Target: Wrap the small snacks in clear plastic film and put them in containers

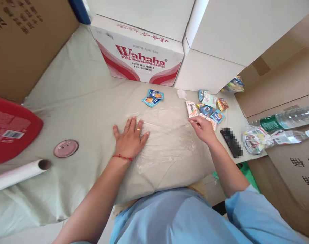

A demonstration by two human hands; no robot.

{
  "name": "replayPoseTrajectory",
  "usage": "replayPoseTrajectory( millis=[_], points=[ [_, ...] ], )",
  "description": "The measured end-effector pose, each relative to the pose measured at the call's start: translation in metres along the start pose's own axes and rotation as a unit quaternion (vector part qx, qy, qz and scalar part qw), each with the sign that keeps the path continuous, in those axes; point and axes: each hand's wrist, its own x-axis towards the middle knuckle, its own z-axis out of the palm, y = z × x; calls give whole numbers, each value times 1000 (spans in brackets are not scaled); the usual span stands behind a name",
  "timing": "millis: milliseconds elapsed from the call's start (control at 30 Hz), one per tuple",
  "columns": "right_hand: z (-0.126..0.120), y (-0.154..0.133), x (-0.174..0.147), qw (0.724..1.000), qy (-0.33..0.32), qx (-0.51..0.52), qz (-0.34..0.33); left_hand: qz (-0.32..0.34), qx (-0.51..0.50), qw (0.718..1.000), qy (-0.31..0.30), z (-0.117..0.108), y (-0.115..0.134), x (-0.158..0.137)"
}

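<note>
A thin clear plastic sheet or bag (pixel 167 139) lies flat and slightly wrinkled on the pale green cloth. My left hand (pixel 130 137) rests palm down at its left side, fingers spread. At the upper right corner of the plastic, my right hand (pixel 202 128) has its thumb and fingertips pinched together. These fingertips meet the lower end of a white snack packet (pixel 191 109); whether they grip the packet or the plastic's edge, I cannot tell. Another white packet (pixel 210 122) lies partly behind this hand. Several small snack packets (pixel 209 100) are heaped just beyond it.
Two blue snack packets (pixel 153 97) lie before a Wahaha water carton (pixel 144 57). To the left are a pink round badge (pixel 66 148), a white roll (pixel 19 174) and a red container (pixel 14 128). A phone (pixel 231 142) and plastic bottles (pixel 288 120) are at right.
</note>
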Motion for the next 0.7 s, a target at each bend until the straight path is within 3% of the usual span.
replayPoseTrajectory(
  millis=[200, 333, 433, 500, 600, 700],
  points=[
    [64, -17, 137, 994, -45, -69, -75, 13, 0, 1000, 2, 0, -1, -1],
    [105, -29, 195, 971, -140, -157, -114, 15, 10, 1000, 6, 0, -2, -1],
    [120, -29, 214, 953, -205, -190, -119, 13, 14, 1000, 3, -1, -3, -2],
    [121, -25, 220, 954, -206, -194, -100, 14, 12, 1000, 2, -1, -3, -1],
    [116, -17, 223, 973, -153, -152, -84, 17, 8, 1000, 2, -1, -3, -1],
    [114, -17, 217, 987, -81, -87, -108, 15, 5, 1000, 0, -1, -2, 1]
  ],
)
